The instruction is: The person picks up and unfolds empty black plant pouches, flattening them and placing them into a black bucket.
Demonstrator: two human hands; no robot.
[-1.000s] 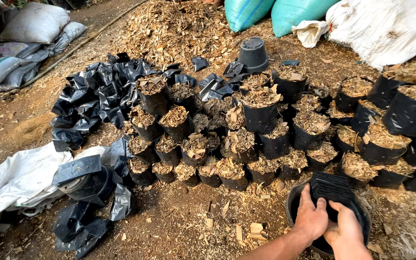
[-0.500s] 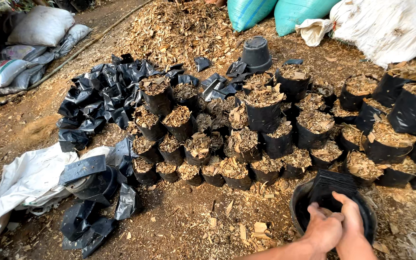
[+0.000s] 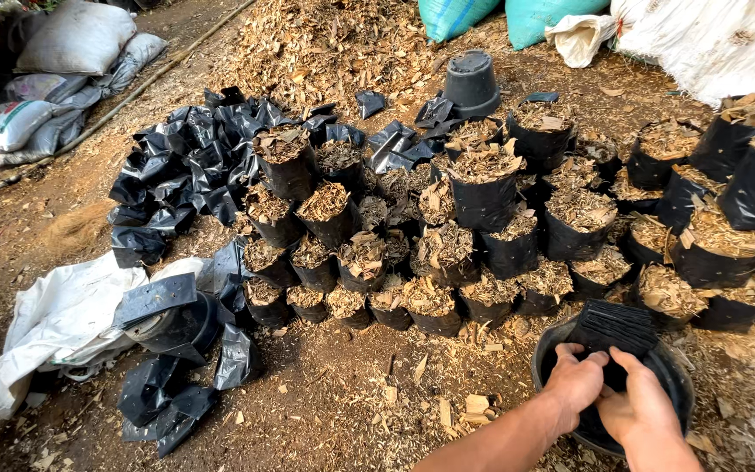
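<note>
— Where's the bag stack (image 3: 612,327)?

— Low right, standing in the black tub (image 3: 552,351). Both hands are on it: the left hand (image 3: 575,379) has its fingers curled over the stack's near edge, and the right hand (image 3: 644,406) is closed on the same edge beside it, the two hands touching.

— And past the tub?

— Rows of filled bags (image 3: 447,253), black, upright, topped with wood chips. Left of them, a heap of empty bags (image 3: 187,166), flat and crumpled.

— Any sacks?

— A white sack (image 3: 63,323) lies flat at left. Grey sacks (image 3: 72,39) are piled top left, two teal sacks (image 3: 456,13) stand at the top, and a white sheet (image 3: 709,39) is top right. An upturned pot (image 3: 471,83) sits near the chip pile (image 3: 325,48).
</note>
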